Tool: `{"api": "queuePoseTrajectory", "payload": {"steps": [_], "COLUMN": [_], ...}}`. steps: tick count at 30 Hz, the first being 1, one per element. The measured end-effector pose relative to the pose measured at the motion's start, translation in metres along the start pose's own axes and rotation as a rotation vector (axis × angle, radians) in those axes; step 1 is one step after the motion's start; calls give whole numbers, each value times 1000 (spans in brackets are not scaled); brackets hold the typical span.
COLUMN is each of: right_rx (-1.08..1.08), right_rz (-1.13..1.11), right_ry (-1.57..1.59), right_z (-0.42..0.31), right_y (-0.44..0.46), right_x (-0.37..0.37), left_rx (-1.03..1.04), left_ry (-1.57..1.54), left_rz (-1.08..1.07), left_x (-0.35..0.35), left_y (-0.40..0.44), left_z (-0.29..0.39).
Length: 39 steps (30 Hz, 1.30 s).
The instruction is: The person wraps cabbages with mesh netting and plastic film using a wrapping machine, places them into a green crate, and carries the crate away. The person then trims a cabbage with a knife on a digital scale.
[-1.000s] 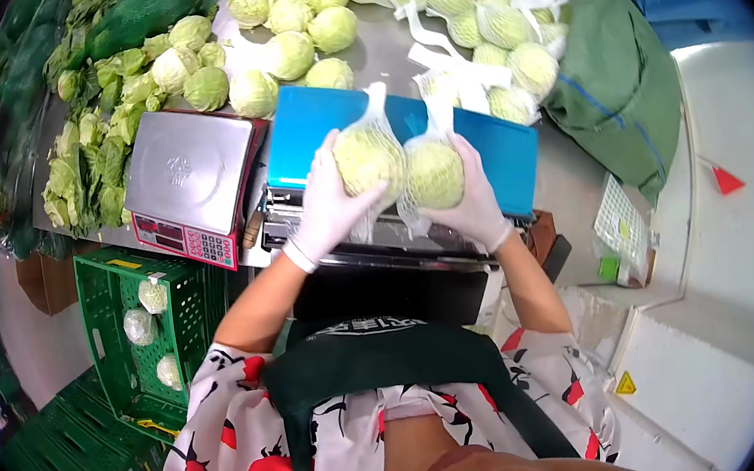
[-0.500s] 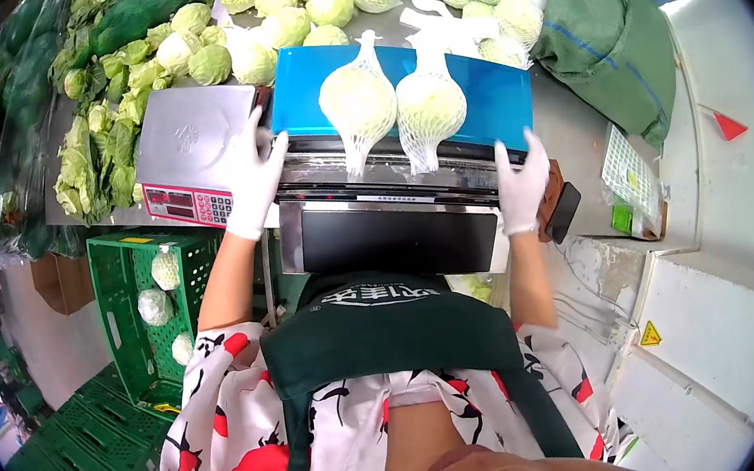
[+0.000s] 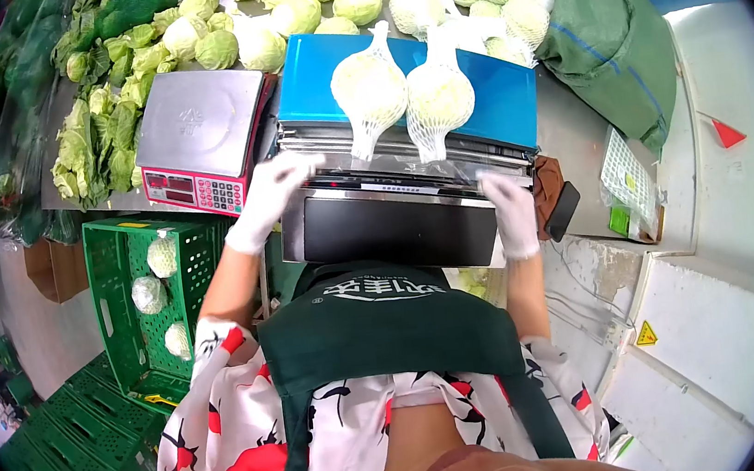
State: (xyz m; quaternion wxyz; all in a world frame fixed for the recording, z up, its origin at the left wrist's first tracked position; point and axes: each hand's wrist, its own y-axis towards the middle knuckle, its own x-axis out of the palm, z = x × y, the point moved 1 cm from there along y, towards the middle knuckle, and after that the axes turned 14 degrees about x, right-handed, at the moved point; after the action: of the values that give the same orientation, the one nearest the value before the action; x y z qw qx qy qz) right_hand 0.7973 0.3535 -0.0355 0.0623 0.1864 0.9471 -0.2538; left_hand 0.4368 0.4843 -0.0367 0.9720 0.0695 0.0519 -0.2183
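Two cabbages in white netting, a left one (image 3: 367, 86) and a right one (image 3: 439, 98), lie side by side on the blue top of a film-wrapping machine (image 3: 308, 80). Their net tails point toward me. Clear plastic film (image 3: 406, 165) stretches across the machine's front part, below the tails. My left hand (image 3: 275, 196), in a white glove, pinches the film near its left end. At the right end my right hand (image 3: 512, 211), also gloved and a little blurred, has its fingers closed on the film. Exact fingertip contact is hard to see.
Left of the machine stands a scale (image 3: 202, 125) with a red keypad. A green crate (image 3: 111, 312) below it holds netted cabbages. Loose cabbages (image 3: 296, 14) pile up behind, beside a green sack (image 3: 606, 42). A dark phone-like object (image 3: 563, 212) lies at the right.
Both hands have come inward and toward me from the machine's sides, and their spread fingers have closed at the film. The netted cabbages remain on the blue top.
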Motion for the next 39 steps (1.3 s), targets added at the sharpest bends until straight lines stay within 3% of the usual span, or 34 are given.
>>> {"api": "queuePoseTrajectory", "payload": {"steps": [3,5,7,8,9,10,11,15,17,19,23,28,31,32,35,37,39], "right_rx": [200,-69,-361,-510,-423,-338,-255,-535,-351,-334,-297,-59,187,155,586,539,653], "right_rz": [-170,-449,-590,-658,-379,-250,-125,-229,-314,-292,-288,-382,-435,-431,-468,-485,-538], "right_ry": [-95,-25,-7,2,-59,13,95,-720,-612,-606,-366,33,69,97,-256,-94,37], "right_z": [2,-27,-76,-91,-87,-108,-130,-96,-84,-77,-65,-46,-50,-53,-45,-27,3], "right_y": [-46,-67,-58,-48,-28,-9,10,133,149,160,159,124,73,51,-6,-53,-77], "right_x": [-33,-54,-65,-70,-81,-61,-41,6,27,34,40,44,29,29,5,9,13], "left_rx": [118,37,7,216,228,229,287,565,269,306,178,-43,-260,-425,-487,-702,-840], "left_ry": [106,-104,-274,-139,2,190,-33,665,637,532,349,-271,-459,-401,-496,-485,-570], "left_rz": [-348,-454,-355,-264,-61,11,12,-400,-539,-394,-306,-200,-246,-341,-400,-505,-538], "left_x": [-16,-31,-46,-49,-51,-40,-30,-15,4,13,14,28,35,36,42,38,41], "left_y": [-27,-29,-15,5,25,57,88,156,159,163,163,129,105,98,23,-24,-44], "left_z": [44,84,114,118,109,117,92,-4,-11,-32,-35,-34,2,35,10,7,22]}}
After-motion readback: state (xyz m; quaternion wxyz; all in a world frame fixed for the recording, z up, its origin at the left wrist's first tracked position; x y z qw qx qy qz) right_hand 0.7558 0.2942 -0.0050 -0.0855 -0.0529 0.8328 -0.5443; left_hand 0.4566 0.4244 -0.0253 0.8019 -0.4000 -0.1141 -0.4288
